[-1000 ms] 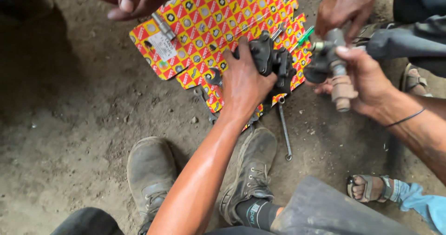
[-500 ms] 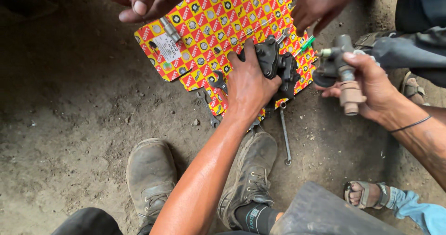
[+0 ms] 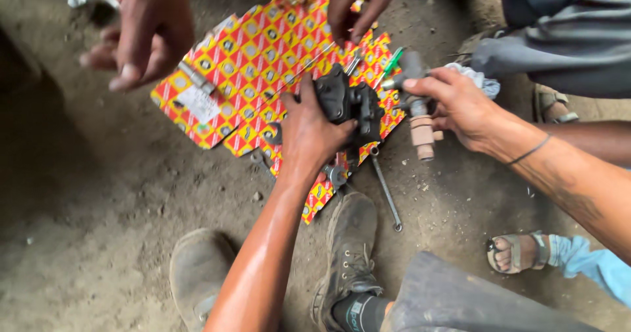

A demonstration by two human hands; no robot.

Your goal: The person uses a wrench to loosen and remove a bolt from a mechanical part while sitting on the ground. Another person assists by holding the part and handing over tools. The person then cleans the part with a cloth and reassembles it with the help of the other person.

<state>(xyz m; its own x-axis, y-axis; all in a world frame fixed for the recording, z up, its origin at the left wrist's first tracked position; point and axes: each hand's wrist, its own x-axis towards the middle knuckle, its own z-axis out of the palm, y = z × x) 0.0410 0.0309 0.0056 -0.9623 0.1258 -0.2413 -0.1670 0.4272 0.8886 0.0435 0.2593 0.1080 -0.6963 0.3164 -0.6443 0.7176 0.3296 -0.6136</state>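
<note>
My left hand (image 3: 314,130) grips a black metal brake-caliper-like part (image 3: 350,100) and holds it over a flattened red-and-yellow patterned cardboard (image 3: 253,63) on the dirt floor. Just to the right, my right hand (image 3: 460,105) is closed on a tool with a tan handle (image 3: 421,133) and a grey metal head, right beside the black part. A green-tipped piece (image 3: 393,61) pokes out near that head. A white rag (image 3: 478,79) lies behind my right hand.
Another person's two hands hover at the top, one (image 3: 141,36) at the left and one (image 3: 358,3) touching the cardboard. A thin wrench (image 3: 385,191) lies on the ground. My boots (image 3: 351,240) and a sandalled foot (image 3: 519,250) sit below.
The other person's hand at top centre has come down onto the cardboard, and the hand at the left has spread away. My hands keep their hold, the tool now closer to the black part.
</note>
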